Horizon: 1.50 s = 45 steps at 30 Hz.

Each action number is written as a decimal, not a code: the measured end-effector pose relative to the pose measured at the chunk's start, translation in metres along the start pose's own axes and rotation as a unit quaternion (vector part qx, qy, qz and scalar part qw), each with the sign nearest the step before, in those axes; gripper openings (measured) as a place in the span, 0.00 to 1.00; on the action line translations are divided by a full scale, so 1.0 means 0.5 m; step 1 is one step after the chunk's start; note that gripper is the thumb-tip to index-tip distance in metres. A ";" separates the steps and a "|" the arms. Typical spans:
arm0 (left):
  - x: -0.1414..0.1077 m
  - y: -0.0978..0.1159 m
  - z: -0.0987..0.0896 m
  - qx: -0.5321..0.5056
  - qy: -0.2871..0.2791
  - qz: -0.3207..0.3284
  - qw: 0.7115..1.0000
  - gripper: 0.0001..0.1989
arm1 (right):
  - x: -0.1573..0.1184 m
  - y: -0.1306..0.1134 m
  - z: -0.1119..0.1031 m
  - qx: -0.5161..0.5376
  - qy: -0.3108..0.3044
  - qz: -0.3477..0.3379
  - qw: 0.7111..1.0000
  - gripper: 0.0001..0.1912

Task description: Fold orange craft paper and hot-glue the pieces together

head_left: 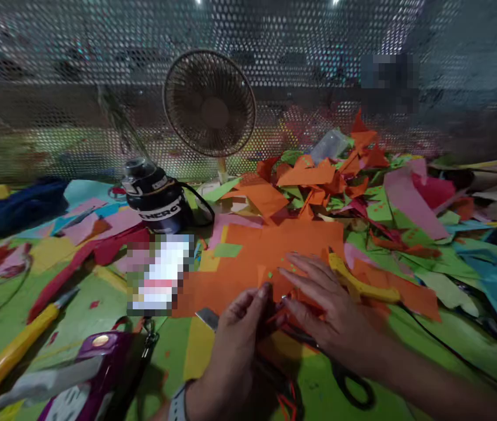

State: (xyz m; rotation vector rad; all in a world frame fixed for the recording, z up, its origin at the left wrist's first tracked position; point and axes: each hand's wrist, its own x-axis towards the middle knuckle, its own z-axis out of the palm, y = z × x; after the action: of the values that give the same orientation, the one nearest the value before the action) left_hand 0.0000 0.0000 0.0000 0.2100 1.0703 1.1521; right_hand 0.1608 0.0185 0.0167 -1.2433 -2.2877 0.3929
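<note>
One black looped handle (357, 387), apparently of scissors, lies nearest, beside the right forearm; a glossy purple case with a round gold-coloured stud (102, 341) occupies the lower left. Beyond these, the left hand (238, 313) has its thumb and fingers drawn inward, though what they grip, if anything, cannot be told. The right hand (321, 295) is just beside it, fingers extended and loosely spread. Both are over a broad orange paper sheet (248, 248), the piece being worked, which lies mid-table and carries tiny green paper bits (293, 269). A yellow-handled tool with a black cord (358, 282) lies right of the right hand. Farther back, the heap of orange, green and pink paper offcuts (303, 175) suggests that much cutting is done; the sheet appears largely whole, so work presumably remains. Rearmost are a round caged fan (211, 105) and a perforated panel (134, 70).
</note>
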 end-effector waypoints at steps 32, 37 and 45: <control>0.002 0.004 -0.014 0.103 -0.038 0.044 0.993 0.18 | 0.007 0.011 -0.023 0.253 -0.019 0.147 0.956 0.15; 0.004 0.013 -0.021 0.138 -0.049 0.123 0.982 0.25 | 0.005 0.014 -0.024 0.282 -0.028 0.179 0.942 0.15; 0.007 0.014 -0.025 0.159 -0.050 0.115 0.979 0.21 | 0.004 0.016 -0.018 0.308 -0.046 0.189 0.931 0.15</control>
State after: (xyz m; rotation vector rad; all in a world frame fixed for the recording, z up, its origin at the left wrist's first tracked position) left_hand -0.0141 0.0016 -0.0039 0.6511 1.1588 1.1568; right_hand 0.1704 0.0247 0.0210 -1.3232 -1.7552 1.2208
